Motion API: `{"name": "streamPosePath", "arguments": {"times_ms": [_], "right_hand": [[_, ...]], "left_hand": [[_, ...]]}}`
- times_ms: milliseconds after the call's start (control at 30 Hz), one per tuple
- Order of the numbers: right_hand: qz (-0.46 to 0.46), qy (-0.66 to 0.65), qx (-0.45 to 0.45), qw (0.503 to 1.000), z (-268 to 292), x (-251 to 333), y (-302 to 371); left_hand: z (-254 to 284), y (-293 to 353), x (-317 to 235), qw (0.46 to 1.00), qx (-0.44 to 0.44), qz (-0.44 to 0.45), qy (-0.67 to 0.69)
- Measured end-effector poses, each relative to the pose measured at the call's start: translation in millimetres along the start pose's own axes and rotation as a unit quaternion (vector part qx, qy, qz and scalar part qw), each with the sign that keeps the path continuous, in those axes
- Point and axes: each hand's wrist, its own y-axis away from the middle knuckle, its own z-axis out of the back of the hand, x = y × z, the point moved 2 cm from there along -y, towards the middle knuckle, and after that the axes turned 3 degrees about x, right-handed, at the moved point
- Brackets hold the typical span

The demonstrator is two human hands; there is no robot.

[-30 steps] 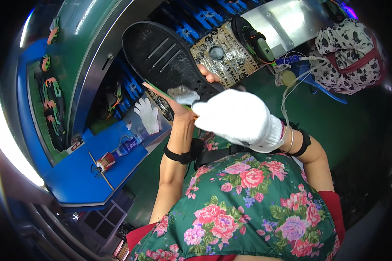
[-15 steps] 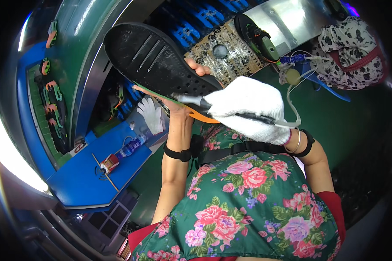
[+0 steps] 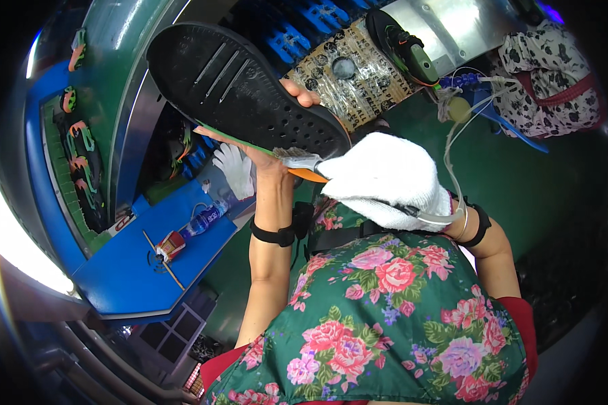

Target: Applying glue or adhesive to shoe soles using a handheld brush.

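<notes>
Several colourful shoe pieces [image 3: 80, 165] line a green strip at far left, well apart from the hands. On the blue table [image 3: 128, 277] a small red carton [image 3: 170, 246], a bottle [image 3: 208, 217] and a spare white glove [image 3: 235, 172] lie aside, leaving room before the chest. Then comes the big black sole [image 3: 230, 88], held up in mid-air, grooved end outward. The bare left hand [image 3: 262, 159] wraps it from beneath, thumb along one edge and fingertips over the other, probably so its broad face stays free; the palm is hidden. The brush [image 3: 294, 159] overlaps the near edge by the holes; whether its bristles press there, I cannot tell. The gloved right hand [image 3: 385, 179] is closed, pinching the handle and mostly covering it. Beyond, a taped box [image 3: 358, 74] and a black shoe [image 3: 402, 50] crowd the space. A pale tube [image 3: 456, 182] loops past the right wrist, somewhat in the way; a patterned cloth bundle [image 3: 547, 74] fills the right.
</notes>
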Motion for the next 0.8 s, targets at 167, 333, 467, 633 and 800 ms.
{"name": "streamPosePath", "arguments": {"times_ms": [167,333,467,633,800], "right_hand": [[-0.095,-0.085,-0.043,0.991,7,-6,-1],[-0.043,-0.026,-0.017,0.999,5,1,-1],[-0.134,-0.139,-0.042,0.980,9,-7,1],[-0.047,-0.058,-0.003,0.997,7,1,1],[-0.086,-0.064,-0.022,0.994,11,-3,3]], "left_hand": [[-5,-3,-2,0.999,0.002,-0.043,-0.016],[-9,-6,-8,0.998,0.044,-0.042,-0.036],[-2,-7,-9,0.996,0.058,-0.053,-0.053],[-2,-10,-14,0.991,0.105,-0.029,-0.076],[-2,-14,-18,0.984,0.134,-0.023,-0.117]]}}
